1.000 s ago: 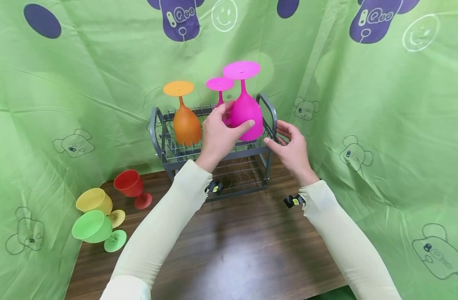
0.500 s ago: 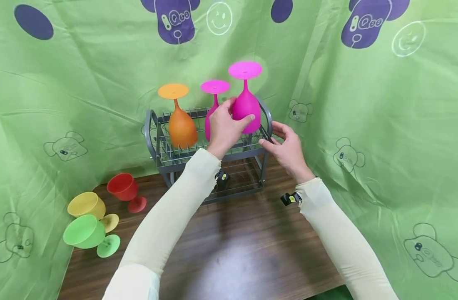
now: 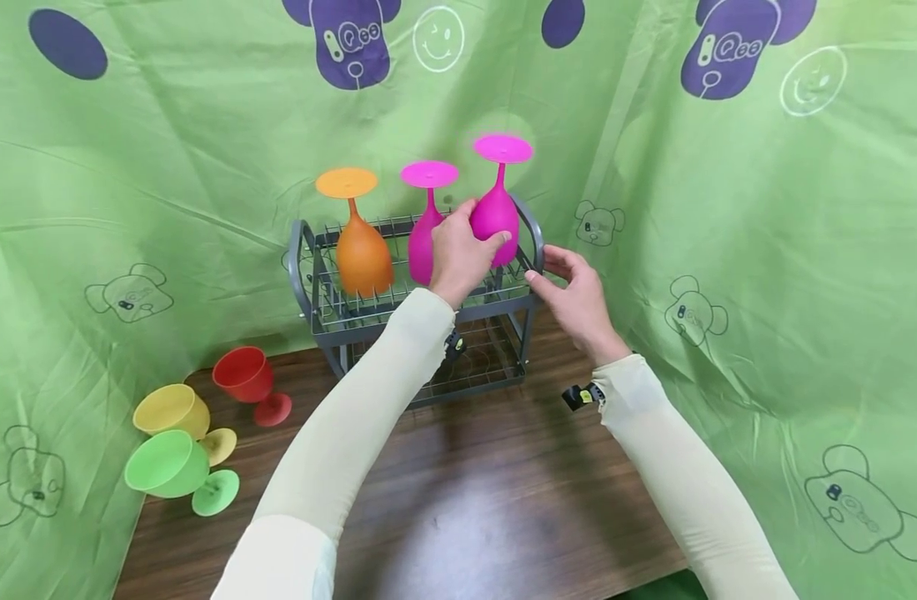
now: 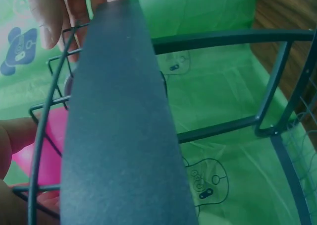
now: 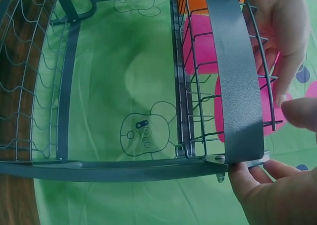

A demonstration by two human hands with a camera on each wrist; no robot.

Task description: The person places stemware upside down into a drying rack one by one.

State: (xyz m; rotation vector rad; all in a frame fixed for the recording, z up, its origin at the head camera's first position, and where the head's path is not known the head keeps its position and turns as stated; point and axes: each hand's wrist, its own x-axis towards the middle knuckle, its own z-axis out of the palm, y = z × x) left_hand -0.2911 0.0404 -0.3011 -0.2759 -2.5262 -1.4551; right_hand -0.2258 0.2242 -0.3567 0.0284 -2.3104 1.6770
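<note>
Green curtain (image 3: 203,100) hung behind; L hand (image 3: 461,257) pinched upside-down rt. pink goblet (image 3: 498,212); R hand (image 3: 581,302), fingers curled, gripped rt. end of rack (image 5: 238,86).

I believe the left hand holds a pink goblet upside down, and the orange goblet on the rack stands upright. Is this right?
Not quite: the left hand holds a pink goblet upside down, but the orange goblet on the rack is upside down too, as the head view shows.
</note>
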